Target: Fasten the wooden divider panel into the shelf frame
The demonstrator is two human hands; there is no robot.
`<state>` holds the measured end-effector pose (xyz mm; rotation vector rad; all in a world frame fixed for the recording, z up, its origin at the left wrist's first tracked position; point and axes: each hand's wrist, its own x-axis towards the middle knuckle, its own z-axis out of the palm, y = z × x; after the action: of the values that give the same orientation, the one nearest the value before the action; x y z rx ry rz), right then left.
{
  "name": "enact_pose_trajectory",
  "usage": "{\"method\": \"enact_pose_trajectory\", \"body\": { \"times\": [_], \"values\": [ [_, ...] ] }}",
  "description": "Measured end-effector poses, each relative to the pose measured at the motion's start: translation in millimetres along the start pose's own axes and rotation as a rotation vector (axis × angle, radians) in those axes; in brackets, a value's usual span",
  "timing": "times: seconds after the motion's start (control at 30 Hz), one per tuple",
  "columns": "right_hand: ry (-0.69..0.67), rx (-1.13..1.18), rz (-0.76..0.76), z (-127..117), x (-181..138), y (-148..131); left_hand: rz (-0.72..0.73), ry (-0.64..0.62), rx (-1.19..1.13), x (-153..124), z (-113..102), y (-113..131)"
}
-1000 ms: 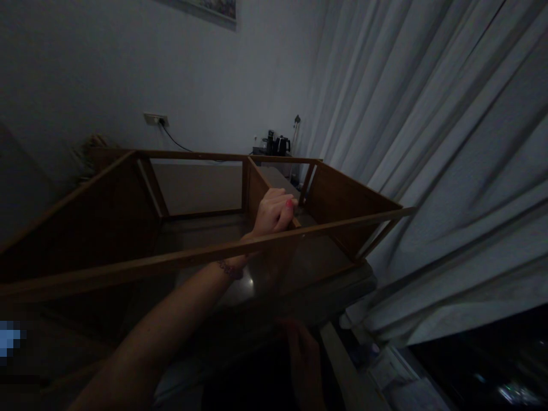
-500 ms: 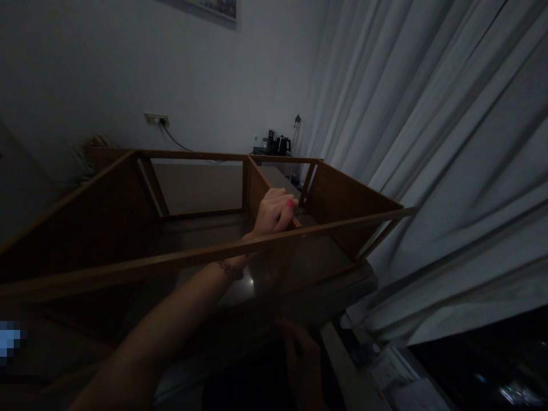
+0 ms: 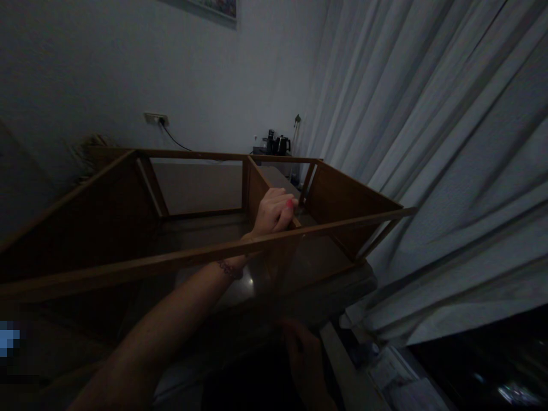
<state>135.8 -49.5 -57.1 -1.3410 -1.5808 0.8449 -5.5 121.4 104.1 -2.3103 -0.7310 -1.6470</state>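
A brown wooden shelf frame point(image 3: 342, 197) lies on its back on a table in a dim room. My left hand point(image 3: 274, 212) reaches over the front rail point(image 3: 149, 264) and is closed around the top edge of the middle divider panel point(image 3: 256, 181). A bracelet shows on that wrist. My right hand point(image 3: 302, 357) is low in deep shadow in front of the frame, below the front rail; its fingers are too dark to make out.
Light curtains point(image 3: 428, 171) hang close on the right. A wall socket with a cable point(image 3: 155, 119) and a small kettle point(image 3: 281, 144) are at the back wall. Papers point(image 3: 402, 377) lie at the lower right by the table's corner.
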Motion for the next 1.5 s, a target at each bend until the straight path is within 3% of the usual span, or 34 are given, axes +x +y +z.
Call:
{"method": "enact_pose_trajectory", "body": {
  "times": [0.2, 0.43, 0.67, 0.77, 0.9, 1.2, 1.37, 1.5],
  "values": [
    [-0.098, 0.199, 0.111, 4, 1, -5, -0.002, 0.007, -0.005, 1, -1, 2],
    [-0.047, 0.635, 0.287, 16, 2, 9, -0.009, 0.002, -0.006, 1, -1, 1],
    [0.037, 0.511, 0.309, 10, 2, 0, -0.012, 0.002, -0.003, 0, -1, 1],
    [0.009, 0.458, 0.258, 6, 1, -9, -0.004, 0.003, -0.002, 0, -1, 1],
    [0.017, 0.182, 0.127, 2, -3, -8, 0.012, 0.022, -0.006, 0, 0, 0],
    [0.212, -0.275, -0.237, -2, -4, 33, -0.006, -0.009, -0.001, 0, -1, 0],
    [0.222, -0.334, -0.397, 0, -3, 42, -0.001, 0.021, -0.011, 1, 0, 1],
    [0.206, -0.210, -0.362, 2, -3, 38, -0.001, 0.023, -0.009, 1, 0, 1]
  ]
}}
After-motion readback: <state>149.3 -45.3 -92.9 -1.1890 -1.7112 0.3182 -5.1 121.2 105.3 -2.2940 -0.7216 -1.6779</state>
